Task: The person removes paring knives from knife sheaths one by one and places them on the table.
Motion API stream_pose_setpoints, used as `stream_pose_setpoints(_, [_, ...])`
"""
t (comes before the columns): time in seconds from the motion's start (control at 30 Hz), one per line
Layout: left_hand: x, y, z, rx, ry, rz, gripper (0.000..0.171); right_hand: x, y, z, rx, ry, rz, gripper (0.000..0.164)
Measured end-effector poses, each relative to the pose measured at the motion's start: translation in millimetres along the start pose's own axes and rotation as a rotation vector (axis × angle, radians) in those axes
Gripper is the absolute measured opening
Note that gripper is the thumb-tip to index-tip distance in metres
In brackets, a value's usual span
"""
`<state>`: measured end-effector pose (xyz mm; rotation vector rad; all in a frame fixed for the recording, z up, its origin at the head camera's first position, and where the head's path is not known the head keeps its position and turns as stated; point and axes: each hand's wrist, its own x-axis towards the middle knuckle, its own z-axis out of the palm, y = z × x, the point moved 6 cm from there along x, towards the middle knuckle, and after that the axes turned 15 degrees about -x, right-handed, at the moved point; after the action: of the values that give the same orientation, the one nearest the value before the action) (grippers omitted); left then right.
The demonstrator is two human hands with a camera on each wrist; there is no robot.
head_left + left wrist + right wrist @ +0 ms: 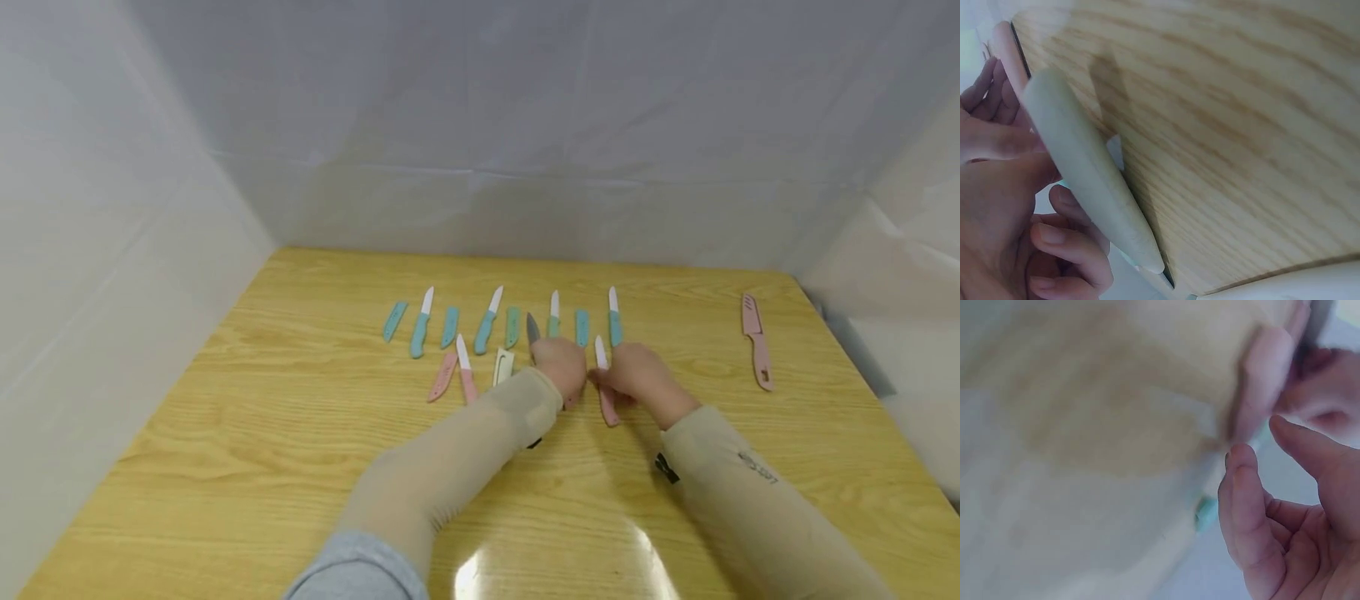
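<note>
My left hand (pixel 562 365) is low over the table, covering most of a pink sheath (pixel 570 402). In the left wrist view its thumb and forefinger pass behind the cream handle (pixel 1094 175) of a dark-bladed knife (pixel 532 327), the other fingers loosely bent; I cannot tell whether they pinch the sheath. My right hand (pixel 637 375) is beside a pink knife (pixel 609 408) with a white blade, fingertips right at its handle. Between thumb and fingers of this hand a gap shows in the right wrist view, where the pink handle (pixel 1266 375) lies just beyond the fingertips.
Blue and green knives, one a blue knife (pixel 422 333), alternate with sheaths such as the blue sheath (pixel 450 327) along the back. In front lie another pink knife (pixel 467 379), a pink sheath (pixel 443 377) and a cream sheath (pixel 503 367). A sheathed pink knife (pixel 757 346) lies far right.
</note>
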<state>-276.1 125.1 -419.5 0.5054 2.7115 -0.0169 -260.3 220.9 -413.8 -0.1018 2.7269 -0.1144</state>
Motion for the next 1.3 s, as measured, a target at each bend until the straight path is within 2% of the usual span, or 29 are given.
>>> stream_pose_setpoints(0.13, [2.2,-0.2,0.6,-0.004,-0.004,-0.017,0.041,0,12,-17,-0.015,0.098,0.056,0.051])
stream_pose_setpoints(0.23, [3.7,0.0,0.4,-0.001,-0.009,-0.016,0.043,-1,26,-31,-0.005,0.177,0.085,0.054])
stream_pose_setpoints(0.43, [3.6,-1.9,-2.2,0.007,0.001,0.000,0.038,2,62,-48,-0.014,0.249,0.109,0.086])
stream_pose_setpoints(0.6, [1.7,-2.7,0.6,0.003,-0.002,0.018,0.033,6,102,-42,0.043,0.226,0.148,0.106])
stream_pose_setpoints(0.77, [1.1,-2.1,6.3,0.016,-0.011,0.024,0.036,6,144,-30,0.166,0.165,0.226,0.112])
stream_pose_setpoints(0.97, [3.3,-2.3,8.9,-0.002,-0.032,-0.012,0.043,5,183,-23,0.177,0.099,0.283,0.122])
stream_pose_setpoints(1.1, [4.3,-1.7,9.6,-0.002,-0.044,-0.006,0.045,0,201,-19,0.217,0.084,0.340,0.119])
stream_pose_setpoints(1.2, [3.4,-0.9,9.1,0.000,-0.046,-0.008,0.044,-2,208,-17,0.247,0.087,0.372,0.118])
stream_pose_setpoints(1.3, [2.5,0.1,8.0,0.005,-0.044,-0.015,0.042,-6,211,-16,0.229,0.086,0.399,0.116])
